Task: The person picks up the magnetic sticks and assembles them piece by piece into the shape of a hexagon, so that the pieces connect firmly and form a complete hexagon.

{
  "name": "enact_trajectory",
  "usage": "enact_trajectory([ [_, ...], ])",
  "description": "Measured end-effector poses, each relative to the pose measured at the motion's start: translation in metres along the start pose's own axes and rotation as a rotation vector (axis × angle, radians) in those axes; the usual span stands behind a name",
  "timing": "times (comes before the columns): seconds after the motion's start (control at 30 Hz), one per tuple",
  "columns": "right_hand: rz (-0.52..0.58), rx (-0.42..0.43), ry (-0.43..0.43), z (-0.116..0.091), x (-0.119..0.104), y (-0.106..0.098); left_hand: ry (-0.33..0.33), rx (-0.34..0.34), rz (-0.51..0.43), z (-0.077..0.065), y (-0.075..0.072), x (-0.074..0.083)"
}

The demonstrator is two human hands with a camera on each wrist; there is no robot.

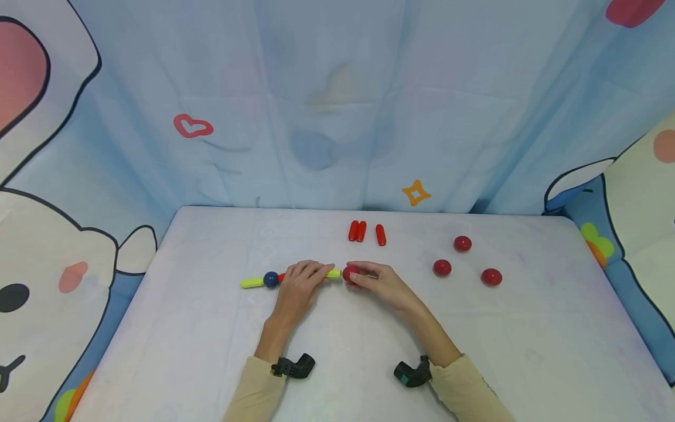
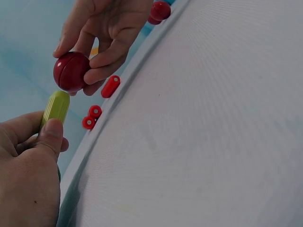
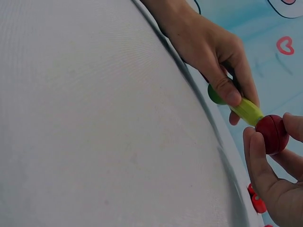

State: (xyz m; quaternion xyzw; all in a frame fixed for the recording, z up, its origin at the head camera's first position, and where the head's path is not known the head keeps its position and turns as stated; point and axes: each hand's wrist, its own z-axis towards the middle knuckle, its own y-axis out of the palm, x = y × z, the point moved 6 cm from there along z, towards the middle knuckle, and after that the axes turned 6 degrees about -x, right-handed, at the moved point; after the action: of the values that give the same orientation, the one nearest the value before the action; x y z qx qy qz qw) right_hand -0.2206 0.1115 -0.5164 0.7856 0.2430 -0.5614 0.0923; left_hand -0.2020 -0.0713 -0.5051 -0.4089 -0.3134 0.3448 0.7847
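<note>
In the head view a joined row of rods and balls lies across the middle of the table. From its left end it runs through a yellow-green rod [image 1: 252, 282], a blue ball [image 1: 271, 279] and a red rod [image 1: 282, 277]; my left hand [image 1: 299, 287] covers the part after that. A green ball [image 3: 216, 94] shows beside that hand in the right wrist view. Its thumb and fingers pinch another yellow-green rod [image 2: 56, 108]. My right hand [image 1: 385, 287] holds a red ball [image 2: 71, 71] between thumb and fingers, right at that rod's tip.
Several short red rods [image 1: 381, 235] lie near the table's back edge. Farther right on the white table [image 1: 554, 340] rest three red balls, one of them a red ball [image 1: 442, 268] nearest my right hand. A printed blue curtain [image 1: 337, 164] hangs behind.
</note>
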Motion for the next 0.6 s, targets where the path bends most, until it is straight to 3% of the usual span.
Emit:
enact_trajectory([
  [0.27, 0.037, -0.025, -0.021, 0.0026, 0.0004, 0.0023, 0.003, 0.003, 0.006, 0.0006, 0.0, 0.0009],
  [0.6, 0.039, -0.036, -0.055, 0.0024, -0.0005, 0.0001, -0.043, 0.03, 0.014, 0.0015, -0.001, -0.0025],
])
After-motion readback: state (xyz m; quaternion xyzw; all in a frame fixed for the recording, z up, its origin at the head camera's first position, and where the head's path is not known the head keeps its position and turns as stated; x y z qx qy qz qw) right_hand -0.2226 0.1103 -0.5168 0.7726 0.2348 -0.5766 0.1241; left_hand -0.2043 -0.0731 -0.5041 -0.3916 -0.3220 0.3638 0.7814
